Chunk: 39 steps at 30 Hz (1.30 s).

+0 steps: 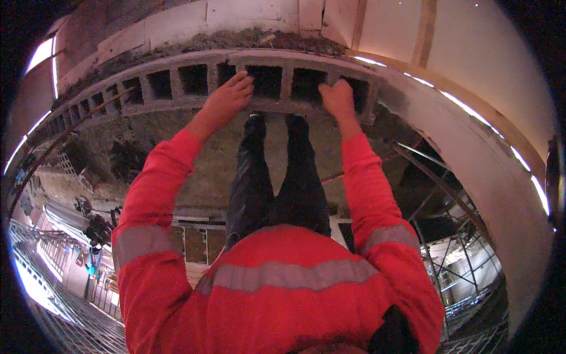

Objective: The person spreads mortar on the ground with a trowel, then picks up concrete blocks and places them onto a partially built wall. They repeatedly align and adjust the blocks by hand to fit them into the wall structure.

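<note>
A long row of grey hollow concrete blocks (135, 105) curves across the view in front of me, their square holes showing. At the row's right end, both my hands are on a concrete block (286, 87). My left hand (231, 94) has its fingers together, bent over the divider at the left of a hole. Farther right, my right hand (339, 99) is closed round another divider, its thumb at the hole beside it. The fingers' undersides are hidden inside the holes.
Behind the blocks runs a pale wall (236, 16) with rubble at its foot. Wooden-framed panels (448, 41) rise at right. My legs (277, 177) stand close to the row. A thin rod (88, 118) slants across its left part. Metal scaffolding (457, 259) is at lower right.
</note>
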Available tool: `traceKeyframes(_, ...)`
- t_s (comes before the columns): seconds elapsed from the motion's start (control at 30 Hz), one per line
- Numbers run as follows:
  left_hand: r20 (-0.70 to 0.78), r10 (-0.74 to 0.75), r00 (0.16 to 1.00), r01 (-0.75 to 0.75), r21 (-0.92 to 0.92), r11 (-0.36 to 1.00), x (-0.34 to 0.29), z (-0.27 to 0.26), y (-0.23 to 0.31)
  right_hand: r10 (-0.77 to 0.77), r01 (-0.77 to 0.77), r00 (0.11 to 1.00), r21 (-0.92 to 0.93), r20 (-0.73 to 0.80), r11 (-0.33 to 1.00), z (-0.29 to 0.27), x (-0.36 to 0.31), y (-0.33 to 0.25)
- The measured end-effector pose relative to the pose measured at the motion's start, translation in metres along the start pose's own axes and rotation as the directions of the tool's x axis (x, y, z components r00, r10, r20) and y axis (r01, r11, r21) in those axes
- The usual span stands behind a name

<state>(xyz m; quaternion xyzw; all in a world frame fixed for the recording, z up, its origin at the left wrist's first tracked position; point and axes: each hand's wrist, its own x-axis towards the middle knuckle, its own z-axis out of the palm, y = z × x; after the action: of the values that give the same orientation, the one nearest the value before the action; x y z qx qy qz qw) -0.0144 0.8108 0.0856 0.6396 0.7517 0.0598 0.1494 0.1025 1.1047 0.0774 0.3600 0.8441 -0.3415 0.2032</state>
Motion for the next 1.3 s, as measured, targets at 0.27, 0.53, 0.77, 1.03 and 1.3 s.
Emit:
traceKeyframes(0.27,-0.030,-0.228,0.973,0.230,0.123,0.965,0.008,-0.010,0.034,0.087,-0.088,0.996,0.076,0.021,0.993,0.004,0.013,0.009)
traceKeyframes(0.53,-0.265,-0.841,0.472,0.639,-0.554,0.533,0.017,-0.028,0.116,0.027,-0.027,0.999,0.023,0.019,0.999,-0.001,0.002,-0.004)
traceKeyframes(0.77,-0.484,-0.865,0.135,0.801,-0.461,0.383,0.046,-0.025,0.054,-0.014,0.020,0.995,-0.060,0.094,0.998,0.003,0.017,0.023)
traceKeyframes(1.03,0.291,-0.815,0.500,0.862,-0.085,0.499,0.050,-0.024,-0.095,-0.045,0.033,0.992,0.101,0.116,0.994,0.005,0.015,0.025)
traceKeyframes(1.3,0.413,-0.836,0.361,0.913,0.025,0.407,0.098,0.021,-0.126,-0.045,0.028,0.984,0.103,0.171,0.994,-0.010,0.005,-0.001)
